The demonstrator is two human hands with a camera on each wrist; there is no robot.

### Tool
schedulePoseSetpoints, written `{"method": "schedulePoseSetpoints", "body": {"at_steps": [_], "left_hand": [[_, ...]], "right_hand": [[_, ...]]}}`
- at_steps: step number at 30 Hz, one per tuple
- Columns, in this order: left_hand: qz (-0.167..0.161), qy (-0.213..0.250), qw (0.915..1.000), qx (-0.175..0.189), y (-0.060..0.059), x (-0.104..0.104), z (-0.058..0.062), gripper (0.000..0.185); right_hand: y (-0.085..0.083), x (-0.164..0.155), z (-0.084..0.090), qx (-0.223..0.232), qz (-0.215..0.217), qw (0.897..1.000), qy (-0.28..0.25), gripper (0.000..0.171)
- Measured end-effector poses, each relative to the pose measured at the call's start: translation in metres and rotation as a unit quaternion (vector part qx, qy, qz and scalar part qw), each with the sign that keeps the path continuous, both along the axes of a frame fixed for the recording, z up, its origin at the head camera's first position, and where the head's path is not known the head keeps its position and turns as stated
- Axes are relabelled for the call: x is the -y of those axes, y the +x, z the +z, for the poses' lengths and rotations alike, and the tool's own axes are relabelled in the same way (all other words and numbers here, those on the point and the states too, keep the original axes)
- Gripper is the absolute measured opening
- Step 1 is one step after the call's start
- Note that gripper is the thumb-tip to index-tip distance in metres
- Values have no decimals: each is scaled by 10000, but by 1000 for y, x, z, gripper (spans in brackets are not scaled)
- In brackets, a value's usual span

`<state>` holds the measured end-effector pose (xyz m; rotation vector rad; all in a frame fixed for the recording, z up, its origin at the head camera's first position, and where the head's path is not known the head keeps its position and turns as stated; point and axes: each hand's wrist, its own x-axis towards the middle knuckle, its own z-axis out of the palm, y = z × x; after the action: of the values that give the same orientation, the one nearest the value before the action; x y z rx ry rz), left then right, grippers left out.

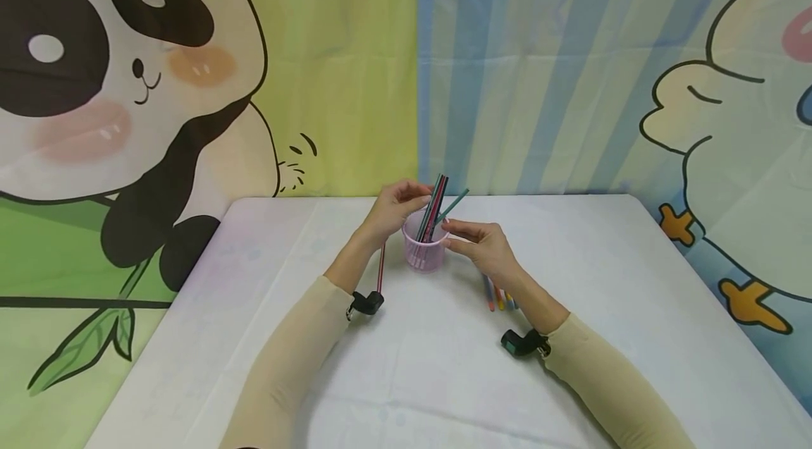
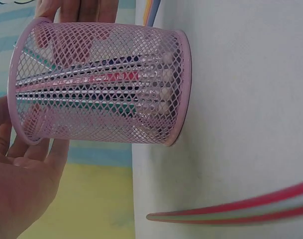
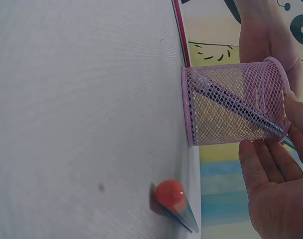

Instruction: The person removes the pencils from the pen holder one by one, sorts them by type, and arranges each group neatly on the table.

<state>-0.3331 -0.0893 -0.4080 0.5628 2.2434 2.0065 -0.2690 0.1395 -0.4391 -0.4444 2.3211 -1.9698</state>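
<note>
Beige sleeves (image 1: pixel 285 357) lead up the white table (image 1: pixel 634 308) to a pink mesh cup (image 1: pixel 425 248) standing mid-table with pencils (image 1: pixel 433 208) in it. The left hand (image 1: pixel 393 209) pinches the pencil tops with curled fingers. The right hand (image 1: pixel 485 244) lies against the cup's rim, fingers fairly straight; loose pencils (image 1: pixel 497 297) lie beneath its wrist.

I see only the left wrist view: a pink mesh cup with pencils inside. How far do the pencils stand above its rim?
Observer: In the head view the standing pencils rise well above the rim of the cup.
Operator: Besides the striped pencil, do other pencils lie on the table?
Observer: Yes, a few loose pencils lie near the wrist of the right hand.
</note>
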Motion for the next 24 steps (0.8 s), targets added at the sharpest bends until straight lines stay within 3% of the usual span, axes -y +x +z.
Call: {"method": "schedulePoseSetpoints", "body": {"at_steps": [14, 24], "left_hand": [[-93, -304, 9994, 109, -2, -5, -2, 19], [217, -407, 9989, 25, 1, -2, 1, 22]], "right_hand": [[1, 0, 0, -20, -4, 10000, -64, 45], [1, 0, 1, -16, -35, 10000, -46, 42]]}}
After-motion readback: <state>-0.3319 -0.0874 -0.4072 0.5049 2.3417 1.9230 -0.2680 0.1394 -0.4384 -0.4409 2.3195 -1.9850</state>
